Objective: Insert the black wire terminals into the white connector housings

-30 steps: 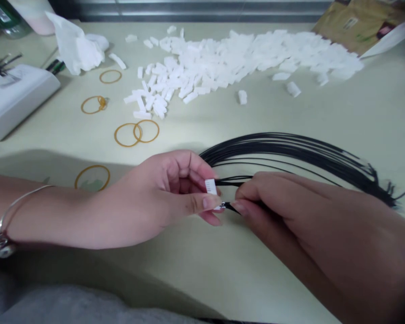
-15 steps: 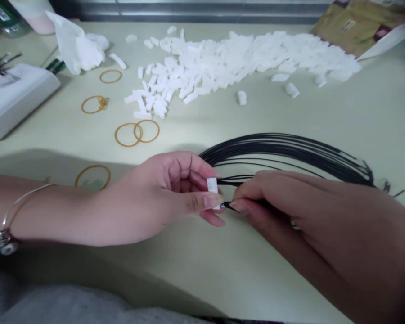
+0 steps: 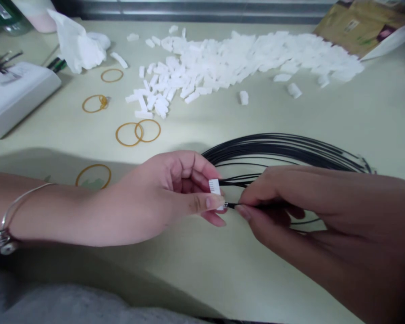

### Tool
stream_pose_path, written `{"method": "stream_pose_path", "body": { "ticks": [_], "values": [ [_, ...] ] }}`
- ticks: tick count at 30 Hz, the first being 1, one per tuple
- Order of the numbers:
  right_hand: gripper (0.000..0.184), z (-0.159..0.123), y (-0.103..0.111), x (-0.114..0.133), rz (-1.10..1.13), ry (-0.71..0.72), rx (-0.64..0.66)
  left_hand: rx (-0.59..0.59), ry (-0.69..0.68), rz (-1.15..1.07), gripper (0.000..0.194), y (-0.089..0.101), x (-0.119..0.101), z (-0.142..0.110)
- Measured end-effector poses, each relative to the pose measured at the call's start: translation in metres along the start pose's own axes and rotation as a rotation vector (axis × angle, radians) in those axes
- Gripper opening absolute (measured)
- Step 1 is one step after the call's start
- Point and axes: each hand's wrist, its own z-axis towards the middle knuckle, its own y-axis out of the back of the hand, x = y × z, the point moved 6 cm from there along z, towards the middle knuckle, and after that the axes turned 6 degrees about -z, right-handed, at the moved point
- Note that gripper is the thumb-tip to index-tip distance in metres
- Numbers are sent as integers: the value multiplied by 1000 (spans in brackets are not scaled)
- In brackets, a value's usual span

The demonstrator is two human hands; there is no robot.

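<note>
A small white connector housing (image 3: 214, 186) is pinched between the thumb and fingers of my left hand (image 3: 175, 189). Black wires run out of its upper right end. My right hand (image 3: 290, 202) is closed on a single black wire (image 3: 234, 205), its thumb and forefinger a short way behind the tip. The wire's metal terminal (image 3: 226, 204) meets the housing's right edge beside my left thumb; how deep it sits I cannot tell. Behind both hands a bundle of black wires (image 3: 276, 146) curves across the table, its right end partly hidden by my right hand.
Many white connector housings (image 3: 222, 58) lie heaped at the back. Several rubber bands (image 3: 128, 134) are on the left, near a crumpled tissue (image 3: 79, 47) and a white box (image 3: 20, 96). A brown package (image 3: 361, 29) stands at the back right.
My right hand has shifted slightly right and up, its fingers now a little farther from the housing along the wire. My left hand keeps its pinch, nearly unmoved.
</note>
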Motion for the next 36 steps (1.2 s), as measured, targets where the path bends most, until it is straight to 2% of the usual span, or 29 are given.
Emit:
{"method": "stream_pose_path", "body": {
  "ticks": [7, 16, 19, 22, 28, 32, 36],
  "values": [
    [17, 3, 3, -1, 39, -45, 115, 2, 2, 16, 11, 1, 0, 0],
    [21, 3, -4, -8, 118, -80, 74, -6, 16, 23, 11, 1, 2, -2],
    [19, 3, -4, -8, 95, -101, 120, -4, 15, 21, 11, 2, 2, -2],
    [18, 3, -6, -8, 85, -65, 181, -6, 11, 14, 11, 2, 2, -2],
    [22, 5, -6, -5, 91, 42, 128, 10, 3, 11, 10, 1, 2, -1],
    [24, 5, -7, -3, 89, -2, 193, 13, 4, 37, 9, 1, 1, -2],
    [22, 6, -5, -3, 121, -53, 193, 6, 4, 42, 11, 2, 2, -2]
  ]
}}
